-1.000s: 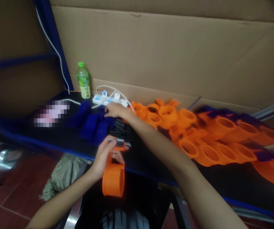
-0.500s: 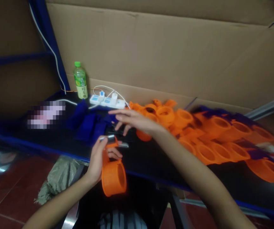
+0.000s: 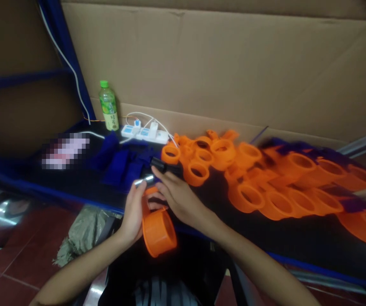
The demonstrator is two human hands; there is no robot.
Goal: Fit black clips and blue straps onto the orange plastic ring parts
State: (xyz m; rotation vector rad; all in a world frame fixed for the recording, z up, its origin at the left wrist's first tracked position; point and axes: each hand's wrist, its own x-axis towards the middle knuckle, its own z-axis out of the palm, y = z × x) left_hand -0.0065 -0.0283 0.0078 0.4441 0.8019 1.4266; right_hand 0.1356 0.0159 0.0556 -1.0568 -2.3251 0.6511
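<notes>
My left hand [image 3: 135,210] is closed around the stem of an orange plastic part [image 3: 159,233], whose wide ring hangs downward. A shiny silver metal piece [image 3: 144,181] lies across the top of this part, beside my left thumb. My right hand [image 3: 178,193] meets the top of the part from the right, its fingers bent in at the metal piece's end. What those fingers grip is hidden. Just behind them, a black cylindrical object [image 3: 158,163] rests on the black tabletop. Blue pieces [image 3: 124,165] of material lie beyond my left hand.
Many orange ringed parts [image 3: 278,204] cover the right of the table [image 3: 215,208]. Behind stand a white power strip [image 3: 144,134] with cables and a green-capped bottle [image 3: 109,108]. A cardboard wall [image 3: 202,63] closes the back. A sack [image 3: 82,229] sits on the floor at left.
My right hand has come down and toward me from above the table to the top of the orange part, and its spread fingers have bent in. My left hand still holds the part.
</notes>
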